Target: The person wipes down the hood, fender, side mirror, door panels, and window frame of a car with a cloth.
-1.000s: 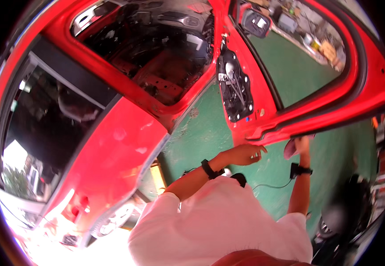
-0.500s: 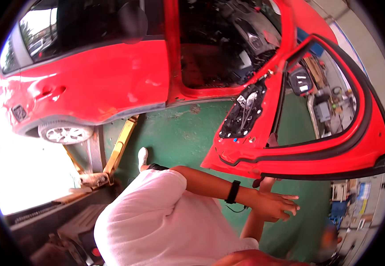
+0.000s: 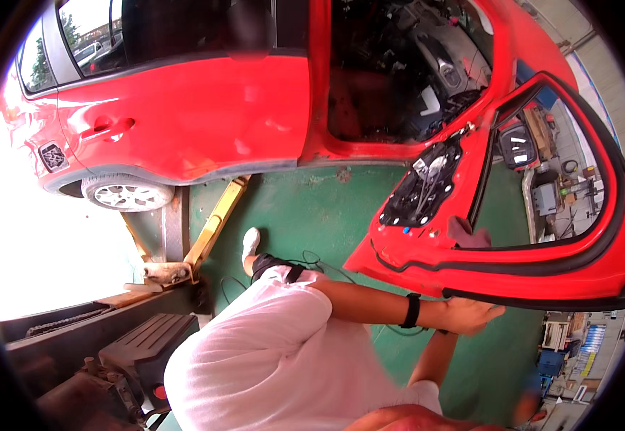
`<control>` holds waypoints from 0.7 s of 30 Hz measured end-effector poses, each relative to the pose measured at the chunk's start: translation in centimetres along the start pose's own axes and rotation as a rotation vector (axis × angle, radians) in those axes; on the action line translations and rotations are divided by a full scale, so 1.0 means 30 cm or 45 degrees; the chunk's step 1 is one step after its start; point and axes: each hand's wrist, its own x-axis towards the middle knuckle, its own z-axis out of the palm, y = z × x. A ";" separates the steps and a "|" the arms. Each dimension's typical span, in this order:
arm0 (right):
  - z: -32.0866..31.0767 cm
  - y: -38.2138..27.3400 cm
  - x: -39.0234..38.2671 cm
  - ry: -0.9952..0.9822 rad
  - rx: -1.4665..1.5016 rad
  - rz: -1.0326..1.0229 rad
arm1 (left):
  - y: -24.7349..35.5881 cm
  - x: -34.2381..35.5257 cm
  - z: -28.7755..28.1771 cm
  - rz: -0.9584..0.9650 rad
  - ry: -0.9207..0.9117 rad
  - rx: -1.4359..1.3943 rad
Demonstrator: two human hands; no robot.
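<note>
A red car door [image 3: 413, 251], its inner side showing a black mechanism plate [image 3: 424, 183], stands swung out from a red car [image 3: 204, 108]. My left hand [image 3: 472, 316], with a black band on its wrist, is closed at the door's near black-trimmed edge, its fingers together. Beneath it my right forearm [image 3: 431, 363] runs up and passes behind the door. In line with that forearm, a dull maroon gloved hand [image 3: 467, 233] shows over the ledge of the window opening; I take it for my right hand. Its palm is hidden by the door panel.
A yellow lift arm [image 3: 215, 219] reaches under the car near the rear wheel [image 3: 129, 194]. Black cable [image 3: 316, 258] lies on the green floor [image 3: 291, 208]. Dark machinery [image 3: 140, 352] stands at lower left; shelves with tools and boxes [image 3: 571, 345] at right.
My left hand has gone from spread fingers, apart from the door, to closed at its edge. The maroon glove shows more over the window ledge. The whole view has shifted.
</note>
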 end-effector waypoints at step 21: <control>0.718 -0.342 0.173 -0.501 0.127 -0.571 | -0.548 0.133 -0.614 0.018 -0.201 0.701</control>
